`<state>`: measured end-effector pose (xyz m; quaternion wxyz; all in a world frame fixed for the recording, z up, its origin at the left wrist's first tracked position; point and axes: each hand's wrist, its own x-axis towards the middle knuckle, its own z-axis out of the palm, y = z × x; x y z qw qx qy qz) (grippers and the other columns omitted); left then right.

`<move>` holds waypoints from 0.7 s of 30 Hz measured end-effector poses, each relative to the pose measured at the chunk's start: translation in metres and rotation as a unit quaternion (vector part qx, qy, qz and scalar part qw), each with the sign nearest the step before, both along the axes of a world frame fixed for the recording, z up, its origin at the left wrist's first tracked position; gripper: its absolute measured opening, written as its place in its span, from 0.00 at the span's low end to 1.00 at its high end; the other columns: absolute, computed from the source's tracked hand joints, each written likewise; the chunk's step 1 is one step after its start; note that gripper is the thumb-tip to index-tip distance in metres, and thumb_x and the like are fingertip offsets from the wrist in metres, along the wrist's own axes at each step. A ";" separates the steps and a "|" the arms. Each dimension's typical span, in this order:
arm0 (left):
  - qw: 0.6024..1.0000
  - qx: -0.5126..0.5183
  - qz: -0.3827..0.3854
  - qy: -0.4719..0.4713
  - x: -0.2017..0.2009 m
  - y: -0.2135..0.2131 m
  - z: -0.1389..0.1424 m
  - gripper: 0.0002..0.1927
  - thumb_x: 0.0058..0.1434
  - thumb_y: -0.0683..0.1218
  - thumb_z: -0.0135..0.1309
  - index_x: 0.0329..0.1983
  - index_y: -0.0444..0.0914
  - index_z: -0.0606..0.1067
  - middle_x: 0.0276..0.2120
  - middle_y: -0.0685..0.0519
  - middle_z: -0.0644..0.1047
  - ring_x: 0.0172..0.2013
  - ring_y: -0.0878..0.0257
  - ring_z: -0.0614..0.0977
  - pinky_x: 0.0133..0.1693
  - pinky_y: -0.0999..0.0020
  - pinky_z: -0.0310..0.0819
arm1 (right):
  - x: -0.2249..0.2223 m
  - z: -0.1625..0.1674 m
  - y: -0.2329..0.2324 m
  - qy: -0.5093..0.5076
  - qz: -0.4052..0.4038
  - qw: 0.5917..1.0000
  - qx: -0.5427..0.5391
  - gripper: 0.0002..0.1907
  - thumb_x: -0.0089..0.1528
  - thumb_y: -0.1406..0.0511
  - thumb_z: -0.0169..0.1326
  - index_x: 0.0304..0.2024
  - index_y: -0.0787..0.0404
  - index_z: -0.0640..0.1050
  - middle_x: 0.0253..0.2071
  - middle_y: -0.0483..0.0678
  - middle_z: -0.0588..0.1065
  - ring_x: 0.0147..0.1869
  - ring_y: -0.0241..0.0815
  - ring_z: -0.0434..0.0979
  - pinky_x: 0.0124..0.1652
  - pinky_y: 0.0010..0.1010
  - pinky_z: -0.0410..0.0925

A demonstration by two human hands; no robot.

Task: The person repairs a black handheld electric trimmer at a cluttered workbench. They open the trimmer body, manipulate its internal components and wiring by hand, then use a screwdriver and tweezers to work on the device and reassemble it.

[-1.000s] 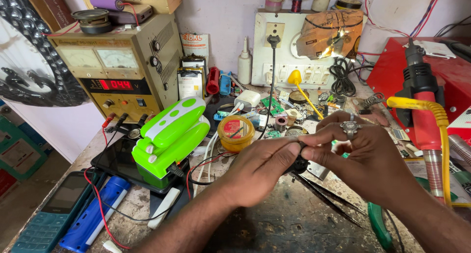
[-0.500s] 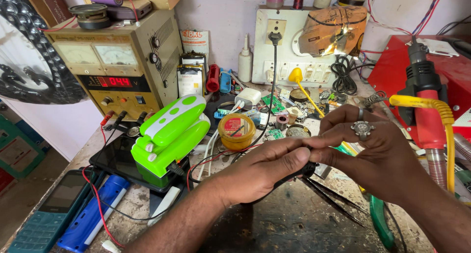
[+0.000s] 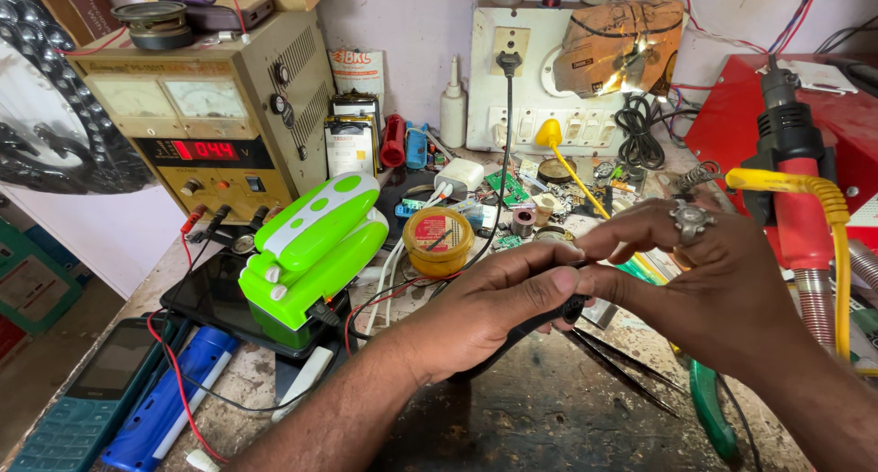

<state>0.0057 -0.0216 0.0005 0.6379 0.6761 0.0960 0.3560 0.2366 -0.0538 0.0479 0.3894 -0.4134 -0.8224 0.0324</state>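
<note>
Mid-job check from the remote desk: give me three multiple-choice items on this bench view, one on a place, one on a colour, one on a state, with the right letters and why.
1. Where does the green-and-white device lie?
A. In front of the power supply, left of both hands
B. On the red case at the right
C. Under the right hand

2. What colour is the tin beside the green device?
A. Blue
B. Yellow
C. Black

3. What is the state of the hands?
A. Both lie flat and empty
B. Only the right hand grips something
C. The left hand and right hand meet around a small dark object

Answers: 1 A, it rests before the supply, left of the hands. 2 B, its rim and wall are yellow. 3 C, the fingers of both hands close on the dark piece between them.
</note>
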 end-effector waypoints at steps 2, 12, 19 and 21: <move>1.000 -0.010 -0.002 -0.008 0.001 0.001 -0.001 0.25 0.77 0.57 0.45 0.64 0.33 0.72 0.48 0.55 0.74 0.48 0.69 0.74 0.52 0.69 0.72 | 0.001 -0.002 0.001 -0.013 0.010 0.999 0.033 0.09 0.57 0.57 0.70 0.38 0.50 0.86 0.38 0.38 0.82 0.46 0.31 0.82 0.68 0.45 0.51; 0.997 -0.070 0.022 -0.031 -0.007 0.007 0.000 0.22 0.74 0.55 0.47 0.60 0.34 0.73 0.49 0.56 0.77 0.48 0.69 0.76 0.51 0.69 0.72 | 0.001 0.021 0.022 -0.133 -0.258 0.940 -0.180 0.11 0.62 0.55 0.63 0.47 0.44 0.86 0.33 0.47 0.83 0.37 0.39 0.83 0.43 0.35 0.72; 0.995 -0.055 0.068 -0.044 -0.005 0.006 0.003 0.21 0.75 0.55 0.47 0.59 0.34 0.74 0.47 0.54 0.77 0.48 0.67 0.76 0.52 0.69 0.73 | 0.005 0.008 0.034 -0.246 -0.184 0.906 -0.291 0.18 0.54 0.52 0.67 0.44 0.49 0.86 0.36 0.47 0.86 0.37 0.40 0.87 0.43 0.33 0.77; 0.995 -0.047 0.068 -0.060 -0.005 0.006 0.003 0.21 0.76 0.54 0.47 0.59 0.34 0.74 0.48 0.54 0.77 0.48 0.67 0.76 0.52 0.69 0.72 | 0.004 0.001 0.036 -0.244 -0.168 0.910 -0.290 0.22 0.54 0.51 0.68 0.48 0.49 0.84 0.37 0.48 0.85 0.38 0.42 0.87 0.43 0.34 0.77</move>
